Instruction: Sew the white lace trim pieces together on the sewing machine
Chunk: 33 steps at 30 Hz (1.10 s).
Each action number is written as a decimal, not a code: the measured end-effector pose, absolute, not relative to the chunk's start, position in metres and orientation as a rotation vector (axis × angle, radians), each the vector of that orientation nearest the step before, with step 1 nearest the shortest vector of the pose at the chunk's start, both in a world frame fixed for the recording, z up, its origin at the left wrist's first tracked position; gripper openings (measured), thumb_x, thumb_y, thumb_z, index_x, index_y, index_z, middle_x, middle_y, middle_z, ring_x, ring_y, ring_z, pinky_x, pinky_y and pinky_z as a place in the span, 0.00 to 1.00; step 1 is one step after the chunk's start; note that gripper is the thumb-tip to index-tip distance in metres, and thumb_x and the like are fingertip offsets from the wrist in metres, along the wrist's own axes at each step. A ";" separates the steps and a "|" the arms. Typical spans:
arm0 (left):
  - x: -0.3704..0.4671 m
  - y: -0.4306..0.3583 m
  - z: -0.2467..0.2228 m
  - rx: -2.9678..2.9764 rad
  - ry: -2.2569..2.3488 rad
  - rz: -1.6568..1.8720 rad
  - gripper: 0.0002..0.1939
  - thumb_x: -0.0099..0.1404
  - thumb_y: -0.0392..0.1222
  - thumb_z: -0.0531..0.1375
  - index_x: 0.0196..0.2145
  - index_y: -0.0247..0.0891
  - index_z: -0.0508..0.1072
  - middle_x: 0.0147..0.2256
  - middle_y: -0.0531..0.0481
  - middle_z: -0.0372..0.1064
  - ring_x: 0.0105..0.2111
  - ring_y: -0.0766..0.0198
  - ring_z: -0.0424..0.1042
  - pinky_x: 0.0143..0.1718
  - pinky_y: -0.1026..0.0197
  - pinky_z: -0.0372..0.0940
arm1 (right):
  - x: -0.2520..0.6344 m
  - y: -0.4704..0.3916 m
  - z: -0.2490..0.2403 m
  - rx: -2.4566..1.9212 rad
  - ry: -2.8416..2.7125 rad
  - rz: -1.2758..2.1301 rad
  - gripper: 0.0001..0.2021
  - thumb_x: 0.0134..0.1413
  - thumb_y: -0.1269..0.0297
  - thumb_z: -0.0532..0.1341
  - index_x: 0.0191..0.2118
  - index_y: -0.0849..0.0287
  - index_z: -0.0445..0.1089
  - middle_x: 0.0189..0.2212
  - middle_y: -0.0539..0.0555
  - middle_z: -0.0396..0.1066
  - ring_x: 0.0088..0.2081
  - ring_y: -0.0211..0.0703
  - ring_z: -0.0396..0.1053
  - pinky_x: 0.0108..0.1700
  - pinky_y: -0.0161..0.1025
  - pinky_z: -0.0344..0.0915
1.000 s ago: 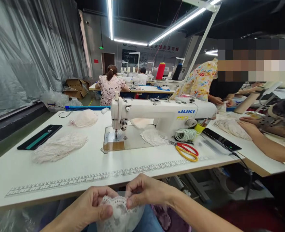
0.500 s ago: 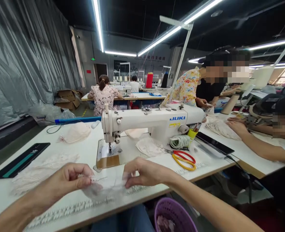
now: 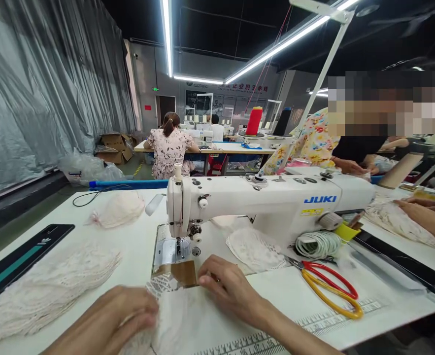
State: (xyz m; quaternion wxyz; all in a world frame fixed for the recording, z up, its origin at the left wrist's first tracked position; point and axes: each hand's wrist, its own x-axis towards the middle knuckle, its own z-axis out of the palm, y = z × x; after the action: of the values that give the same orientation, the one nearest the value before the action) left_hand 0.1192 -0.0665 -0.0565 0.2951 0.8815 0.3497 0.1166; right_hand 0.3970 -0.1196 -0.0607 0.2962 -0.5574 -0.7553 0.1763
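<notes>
My left hand (image 3: 119,315) is closed on a sheer white lace piece (image 3: 171,315), which hangs over the table's front part. The lace's patterned end lies against the brown plate (image 3: 182,274) in front of the sewing machine (image 3: 261,202). My right hand (image 3: 232,291) rests just right of that plate, fingers loosely curled and apart, with nothing visible in them. Beyond both hands is the presser foot (image 3: 179,246) at the needle. A white lace piece (image 3: 254,249) lies under the machine arm, and a stack of lace pieces (image 3: 58,281) is on the left.
Scissors (image 3: 331,291) with red and yellow handles lie right of my right hand. Behind them are a coil of pale cord (image 3: 317,245) and a yellow holder (image 3: 346,231). A dark phone-shaped case (image 3: 28,256) and another fabric pile (image 3: 117,209) sit on the left.
The view has moved closer to the machine. My left hand has brought the lace piece up toward the brown plate. My right hand has come away from the lace.
</notes>
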 end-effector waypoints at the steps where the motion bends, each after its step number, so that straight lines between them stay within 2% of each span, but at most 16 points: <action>1: 0.134 -0.059 -0.053 2.372 1.002 0.331 0.11 0.64 0.46 0.55 0.42 0.52 0.73 0.46 0.54 0.72 0.48 0.56 0.69 0.47 0.61 0.65 | 0.392 -0.116 -0.061 -1.549 -2.006 0.454 0.12 0.61 0.56 0.53 0.34 0.59 0.67 0.34 0.53 0.68 0.33 0.40 0.66 0.32 0.35 0.60; 3: 0.162 -0.045 -0.048 2.431 1.000 0.337 0.18 0.60 0.37 0.54 0.47 0.50 0.70 0.52 0.52 0.66 0.52 0.55 0.64 0.52 0.58 0.61 | 0.381 -0.113 -0.065 -1.612 -2.043 0.419 0.15 0.57 0.50 0.57 0.36 0.59 0.66 0.37 0.55 0.66 0.34 0.43 0.65 0.33 0.37 0.60; 6: 0.187 -0.036 -0.047 2.397 1.020 0.131 0.24 0.52 0.33 0.57 0.48 0.46 0.68 0.45 0.50 0.69 0.48 0.53 0.66 0.47 0.58 0.63 | 0.369 -0.113 -0.071 -1.622 -2.085 0.392 0.21 0.47 0.48 0.65 0.39 0.59 0.64 0.39 0.57 0.64 0.38 0.49 0.64 0.38 0.43 0.60; 9: 0.189 -0.036 -0.046 2.329 1.028 0.020 0.10 0.54 0.36 0.55 0.36 0.42 0.70 0.33 0.52 0.67 0.37 0.56 0.68 0.39 0.59 0.62 | 0.365 -0.115 -0.071 -1.619 -2.036 0.507 0.14 0.44 0.63 0.69 0.34 0.59 0.64 0.38 0.54 0.64 0.39 0.46 0.63 0.40 0.41 0.58; 10: 0.186 -0.037 -0.045 2.307 1.026 0.033 0.06 0.55 0.37 0.54 0.31 0.41 0.69 0.32 0.52 0.66 0.36 0.57 0.67 0.38 0.60 0.61 | 0.366 -0.115 -0.070 -1.622 -1.995 0.580 0.11 0.45 0.68 0.68 0.31 0.59 0.64 0.37 0.52 0.64 0.38 0.44 0.63 0.40 0.40 0.58; 12: 0.180 -0.036 -0.044 2.241 1.009 0.118 0.03 0.56 0.39 0.54 0.27 0.40 0.67 0.35 0.52 0.65 0.39 0.57 0.66 0.40 0.60 0.59 | 0.368 -0.113 -0.066 -1.635 -1.894 0.735 0.09 0.46 0.72 0.65 0.29 0.60 0.63 0.32 0.49 0.65 0.36 0.40 0.62 0.42 0.39 0.56; 15: 0.173 -0.032 -0.045 2.063 0.935 0.211 0.03 0.56 0.40 0.56 0.27 0.40 0.67 0.33 0.53 0.65 0.37 0.58 0.65 0.36 0.64 0.57 | 0.372 -0.109 -0.064 -1.655 -1.764 0.925 0.06 0.47 0.69 0.64 0.29 0.59 0.65 0.25 0.46 0.63 0.33 0.38 0.60 0.42 0.38 0.55; 18: 0.172 -0.029 -0.047 1.864 0.901 0.186 0.07 0.54 0.43 0.58 0.24 0.38 0.64 0.23 0.56 0.59 0.26 0.63 0.61 0.25 0.66 0.51 | 0.375 -0.106 -0.066 -1.590 -1.640 1.132 0.05 0.46 0.67 0.64 0.27 0.60 0.67 0.23 0.47 0.64 0.29 0.37 0.60 0.34 0.34 0.56; 21: 0.175 -0.030 -0.045 1.768 0.884 0.197 0.10 0.53 0.46 0.59 0.23 0.38 0.63 0.21 0.57 0.56 0.24 0.65 0.57 0.24 0.66 0.48 | 0.377 -0.106 -0.069 -1.430 -1.569 1.296 0.06 0.51 0.65 0.59 0.27 0.61 0.65 0.21 0.49 0.67 0.26 0.36 0.60 0.29 0.32 0.55; 25: 0.175 -0.033 -0.044 1.737 0.865 0.250 0.14 0.50 0.48 0.60 0.21 0.37 0.61 0.20 0.58 0.52 0.22 0.66 0.54 0.24 0.66 0.46 | 0.379 -0.110 -0.069 -1.420 -1.599 1.240 0.11 0.54 0.62 0.56 0.24 0.60 0.61 0.18 0.48 0.65 0.21 0.34 0.56 0.25 0.31 0.52; 29: 0.173 -0.037 -0.047 1.731 0.824 0.269 0.14 0.49 0.47 0.61 0.19 0.37 0.60 0.19 0.58 0.50 0.22 0.67 0.51 0.23 0.65 0.44 | 0.378 -0.119 -0.066 -1.320 -1.634 1.236 0.19 0.59 0.51 0.50 0.24 0.60 0.59 0.18 0.48 0.62 0.21 0.34 0.58 0.26 0.31 0.54; 31: 0.173 -0.041 -0.048 1.740 0.809 0.275 0.14 0.49 0.46 0.61 0.18 0.38 0.59 0.19 0.59 0.49 0.22 0.68 0.50 0.23 0.65 0.43 | 0.377 -0.122 -0.065 -1.329 -1.687 1.154 0.19 0.57 0.50 0.52 0.25 0.61 0.61 0.19 0.47 0.59 0.22 0.33 0.54 0.25 0.31 0.51; 33: 0.173 -0.046 -0.047 1.761 0.806 0.285 0.15 0.49 0.45 0.61 0.18 0.38 0.58 0.19 0.59 0.49 0.22 0.68 0.50 0.22 0.65 0.43 | 0.375 -0.126 -0.064 -1.397 -1.723 1.067 0.14 0.50 0.54 0.60 0.27 0.62 0.64 0.20 0.45 0.57 0.22 0.32 0.51 0.24 0.30 0.48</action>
State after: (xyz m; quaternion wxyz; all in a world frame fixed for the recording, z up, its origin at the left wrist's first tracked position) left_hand 0.1728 -0.0457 -0.0473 0.5582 0.7463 0.3419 0.1207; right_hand 0.3748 -0.1256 -0.0645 0.3336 -0.5349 -0.6599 0.4088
